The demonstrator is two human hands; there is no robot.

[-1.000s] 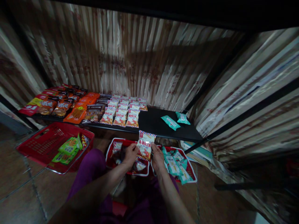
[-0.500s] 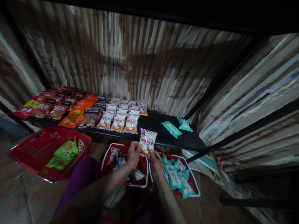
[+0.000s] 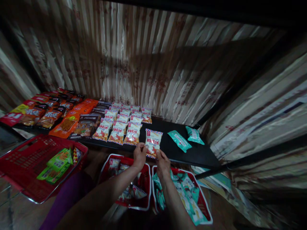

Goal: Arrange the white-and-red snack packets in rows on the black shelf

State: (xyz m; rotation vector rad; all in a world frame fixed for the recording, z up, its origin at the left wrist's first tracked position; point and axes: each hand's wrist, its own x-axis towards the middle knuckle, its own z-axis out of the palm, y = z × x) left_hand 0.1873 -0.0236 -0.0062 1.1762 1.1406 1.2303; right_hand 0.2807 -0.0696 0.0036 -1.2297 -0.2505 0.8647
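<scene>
A white snack bag [image 3: 153, 140] with red lettering and striped ends is held upright between both hands at the front edge of the black shelf [image 3: 165, 134]. My left hand [image 3: 140, 156] pinches its lower left corner. At its lower right, my right hand [image 3: 163, 162] grips the other corner. Rows of matching snack bags [image 3: 117, 131] stand just left of it on the shelf. Two teal packets [image 3: 179, 141] lie to its right. Below my left forearm is a red basket [image 3: 149, 191] with more white bags.
Under my right arm, another red basket [image 3: 210, 220] holds teal packets. A larger red basket [image 3: 21, 163] at left contains green packets [image 3: 56, 166]. Brown, orange and red snack packs [image 3: 72, 119] cover the shelf's left part. A striped curtain [image 3: 144, 64] hangs behind.
Both hands have carried the white bag forward, from in front of the shelf to its front edge. The view has shifted slightly.
</scene>
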